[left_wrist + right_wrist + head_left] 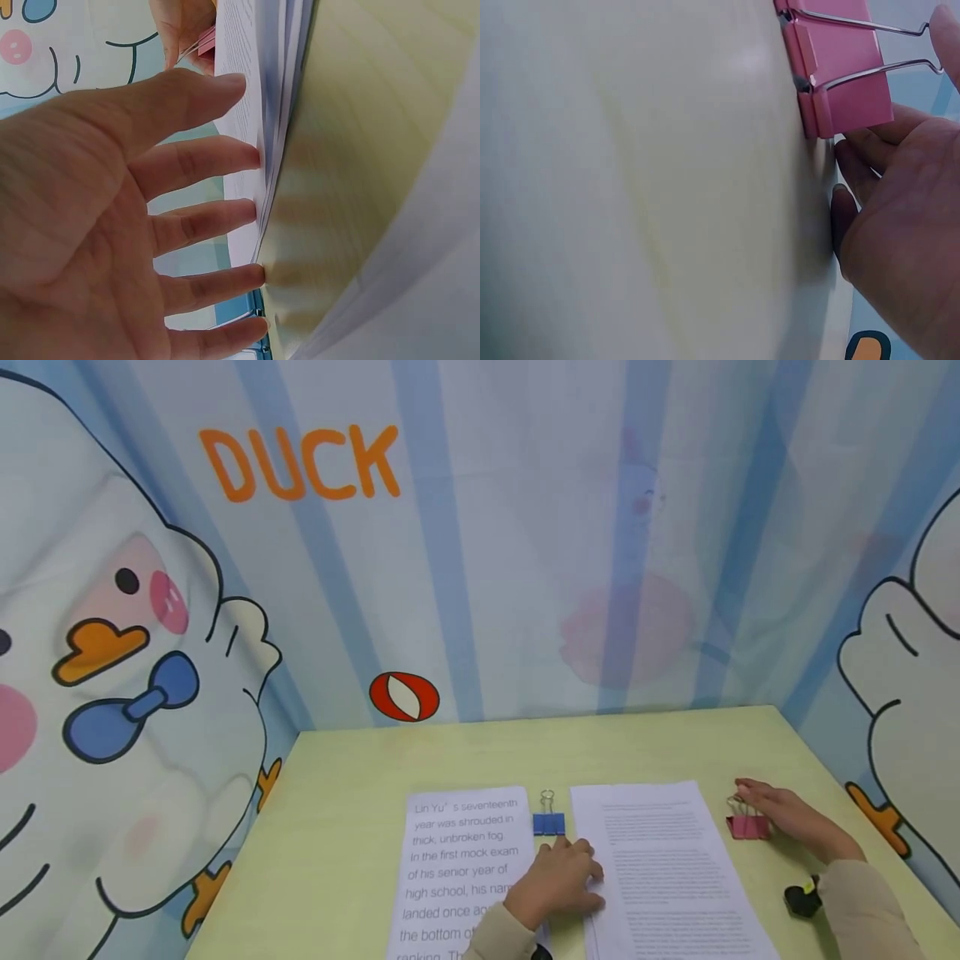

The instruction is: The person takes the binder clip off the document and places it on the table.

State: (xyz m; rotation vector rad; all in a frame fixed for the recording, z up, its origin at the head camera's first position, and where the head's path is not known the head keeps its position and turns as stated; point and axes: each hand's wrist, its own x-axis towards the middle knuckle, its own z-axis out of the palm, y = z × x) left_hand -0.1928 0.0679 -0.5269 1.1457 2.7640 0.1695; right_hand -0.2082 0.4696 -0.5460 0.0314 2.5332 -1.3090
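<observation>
A stack of printed sheets (660, 860) lies right of centre on the table. My left hand (558, 877) is at its left edge, fingers fairly straight and spread; in the left wrist view the fingertips (247, 155) meet the side of the stack. A pink binder clip (747, 827) rests on the table right of the stack. My right hand (798, 817) holds this clip, with the thumb by the ends of its wire handles and the other fingers curled behind its body in the right wrist view. Part of their contact is hidden.
Left of the stack lies a large-print sheet (457, 868), partly covered by the left forearm. A blue binder clip (549, 824) stands between the two paper piles. A black object (802, 900) is by the right sleeve. Printed cloth (510, 568) hangs behind the table.
</observation>
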